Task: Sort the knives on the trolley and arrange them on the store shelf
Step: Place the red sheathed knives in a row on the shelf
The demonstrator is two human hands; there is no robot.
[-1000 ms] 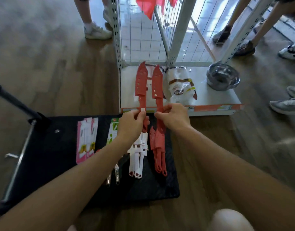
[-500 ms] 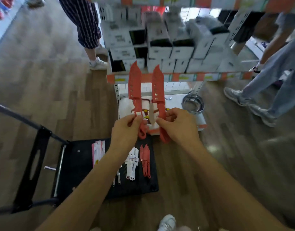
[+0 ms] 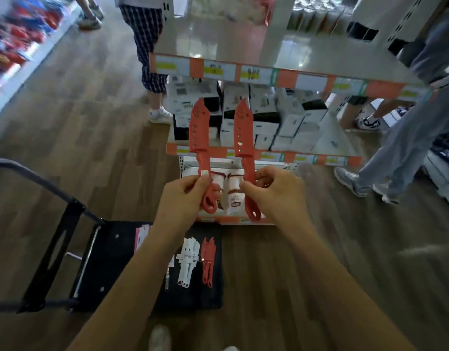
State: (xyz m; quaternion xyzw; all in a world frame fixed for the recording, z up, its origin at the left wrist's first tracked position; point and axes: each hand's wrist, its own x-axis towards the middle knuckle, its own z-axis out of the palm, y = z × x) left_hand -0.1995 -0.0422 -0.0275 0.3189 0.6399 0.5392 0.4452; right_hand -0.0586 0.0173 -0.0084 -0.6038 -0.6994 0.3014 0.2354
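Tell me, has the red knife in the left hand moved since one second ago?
Yes. The red knife has risen away from the black trolley; its blade now stands before the white boxes.

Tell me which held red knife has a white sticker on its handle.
The red knife in the left hand: its handle bears a white sticker; the other knife, in the right hand, shows none.

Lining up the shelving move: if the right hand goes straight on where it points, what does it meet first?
Probably the white boxes on the shelf: the right hand aims its red knife at them. Depth is unclear.
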